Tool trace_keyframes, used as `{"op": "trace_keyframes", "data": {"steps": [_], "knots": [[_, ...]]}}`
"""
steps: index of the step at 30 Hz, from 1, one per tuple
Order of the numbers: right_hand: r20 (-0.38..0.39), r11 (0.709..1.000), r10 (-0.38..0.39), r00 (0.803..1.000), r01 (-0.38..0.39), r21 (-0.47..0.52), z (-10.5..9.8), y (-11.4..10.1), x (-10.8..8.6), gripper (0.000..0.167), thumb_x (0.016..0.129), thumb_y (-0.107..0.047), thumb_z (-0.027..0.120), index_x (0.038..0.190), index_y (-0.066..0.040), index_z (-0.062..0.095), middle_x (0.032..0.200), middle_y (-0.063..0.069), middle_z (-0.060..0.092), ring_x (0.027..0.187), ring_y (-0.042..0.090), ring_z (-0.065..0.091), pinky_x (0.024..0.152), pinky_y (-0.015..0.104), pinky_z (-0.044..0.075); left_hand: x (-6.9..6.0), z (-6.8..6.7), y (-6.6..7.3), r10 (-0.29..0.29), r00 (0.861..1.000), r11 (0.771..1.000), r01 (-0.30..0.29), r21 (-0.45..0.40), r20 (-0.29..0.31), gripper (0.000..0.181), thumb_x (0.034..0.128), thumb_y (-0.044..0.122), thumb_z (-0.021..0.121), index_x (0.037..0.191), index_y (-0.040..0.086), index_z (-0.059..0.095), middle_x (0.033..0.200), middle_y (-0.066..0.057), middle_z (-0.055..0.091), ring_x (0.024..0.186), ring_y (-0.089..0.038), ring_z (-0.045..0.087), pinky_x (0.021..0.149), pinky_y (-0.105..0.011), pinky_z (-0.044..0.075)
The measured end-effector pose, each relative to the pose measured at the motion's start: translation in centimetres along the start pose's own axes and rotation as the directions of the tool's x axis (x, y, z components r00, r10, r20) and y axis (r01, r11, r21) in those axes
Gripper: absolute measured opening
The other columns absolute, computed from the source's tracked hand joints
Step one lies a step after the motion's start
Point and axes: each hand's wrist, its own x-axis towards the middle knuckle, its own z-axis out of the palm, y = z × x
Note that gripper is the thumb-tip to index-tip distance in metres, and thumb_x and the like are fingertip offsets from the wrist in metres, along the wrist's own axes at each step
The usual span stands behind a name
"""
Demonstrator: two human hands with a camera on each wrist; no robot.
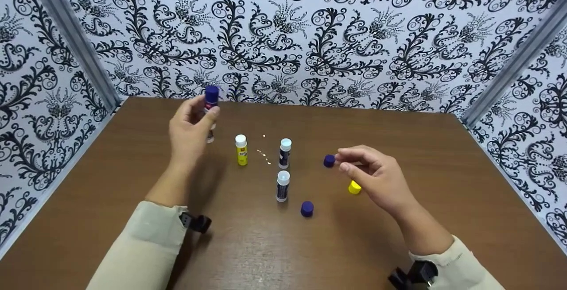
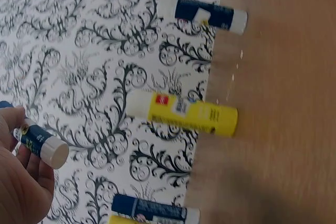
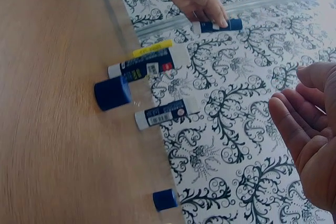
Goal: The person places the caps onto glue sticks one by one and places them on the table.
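My left hand (image 1: 188,130) holds a capped dark blue glue stick (image 1: 211,96) upright, its white base showing in the left wrist view. Below it, partly hidden by the hand in the head view, stand another blue glue stick (image 2: 152,209) and something yellow (image 2: 122,220). My right hand (image 1: 376,177) is raised over the table with relaxed fingers and holds nothing. Close to its fingertips lies a blue cap (image 1: 329,161), and a yellow cap (image 1: 354,187) sits under the hand. An uncapped yellow glue stick (image 1: 242,153) stands right of the left hand.
Two uncapped blue glue sticks, a farther one (image 1: 284,157) and a nearer one (image 1: 282,190), stand mid-table. Another blue cap (image 1: 307,209) lies in front. Small pale crumbs (image 1: 264,155) dot the brown table (image 1: 248,245). Patterned walls (image 1: 283,37) enclose the back and sides.
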Motion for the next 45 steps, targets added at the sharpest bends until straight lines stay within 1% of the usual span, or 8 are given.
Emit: {"op": "trace_keyframes", "data": {"steps": [5,7,16,24,27,33,39,45], "knots": [[-0.007,0.999,0.039,0.999,-0.039,0.000,-0.3,0.6,0.3,0.026,0.094,-0.001,0.073,0.120,-0.006,0.075,0.112,0.012,0.074,0.100,0.017,0.075,0.088,0.025,0.062,0.8,-0.8,-0.9,0.004,0.997,1.000,-0.004,0.003,-0.071,0.037,0.0937,0.009,0.077,0.128,0.001,0.067,0.106,0.000,0.068,0.094,-0.015,0.066,0.084,-0.022,0.057],[-0.011,0.999,0.046,0.999,-0.046,-0.002,-0.4,0.8,0.4,0.025,0.095,-0.002,0.074,0.119,-0.006,0.075,0.112,0.013,0.074,0.099,0.017,0.075,0.088,0.025,0.062,1.0,-1.1,-1.0,0.009,0.996,1.000,-0.009,0.002,-0.094,0.036,0.0939,0.009,0.076,0.128,0.000,0.067,0.105,-0.001,0.068,0.096,-0.016,0.065,0.087,-0.023,0.056],[-0.012,0.999,0.037,0.999,-0.037,-0.033,-0.8,2.0,0.8,0.024,0.094,-0.006,0.075,0.118,-0.006,0.075,0.111,0.013,0.073,0.099,0.021,0.073,0.085,0.023,0.062,1.6,-2.2,-1.6,-0.017,0.986,1.000,0.019,0.010,-0.165,0.038,0.0943,0.010,0.076,0.130,0.001,0.067,0.103,0.003,0.067,0.094,-0.015,0.062,0.087,-0.023,0.053],[-0.025,0.992,0.062,0.998,-0.064,-0.111,-1.3,3.2,1.1,0.026,0.095,-0.010,0.076,0.120,-0.003,0.074,0.114,0.017,0.072,0.097,0.010,0.072,0.085,0.019,0.060,1.9,-2.9,-2.3,-0.015,0.977,0.999,0.024,0.040,-0.211,0.040,0.0942,0.011,0.076,0.131,0.000,0.066,0.109,0.000,0.068,0.097,-0.012,0.065,0.093,-0.022,0.054],[-0.029,0.989,0.072,0.997,-0.075,-0.126,-1.5,3.6,1.2,0.026,0.095,-0.010,0.076,0.120,-0.003,0.074,0.114,0.017,0.072,0.097,0.009,0.072,0.086,0.019,0.060,2.1,-3.3,-2.6,-0.021,0.975,0.998,0.033,0.049,-0.222,0.040,0.0951,0.012,0.076,0.132,0.001,0.066,0.112,-0.003,0.068,0.098,-0.012,0.065,0.091,-0.021,0.055],[-0.033,0.979,0.103,0.994,-0.108,-0.173,-2.0,4.5,1.5,0.027,0.096,-0.014,0.076,0.121,-0.006,0.074,0.115,0.014,0.073,0.098,0.006,0.070,0.086,0.016,0.058,2.4,-3.9,-3.4,-0.079,0.964,0.995,0.092,0.041,-0.253,0.041,0.0962,0.015,0.075,0.134,0.004,0.066,0.108,0.001,0.067,0.095,-0.013,0.065,0.080,-0.018,0.057],[-0.035,0.969,0.136,0.990,-0.140,-0.205,-2.3,5.1,1.7,0.028,0.097,-0.018,0.075,0.123,-0.007,0.074,0.116,0.012,0.073,0.100,0.007,0.069,0.087,0.015,0.056,2.8,-4.6,-4.4,-0.125,0.951,0.990,0.138,0.026,-0.284,0.040,0.0962,0.012,0.074,0.134,0.004,0.065,0.105,0.005,0.065,0.094,-0.012,0.065,0.078,-0.016,0.057],[-0.038,0.963,0.155,0.987,-0.159,-0.219,-2.5,5.6,1.7,0.028,0.098,-0.020,0.074,0.123,-0.007,0.073,0.116,0.012,0.073,0.102,0.014,0.068,0.087,0.015,0.055,3.2,-4.8,-5.5,-0.165,0.950,0.983,0.181,0.036,-0.265,0.040,0.0982,0.012,0.071,0.137,0.002,0.063,0.118,-0.007,0.067,0.095,-0.010,0.065,0.082,-0.019,0.058]]}}
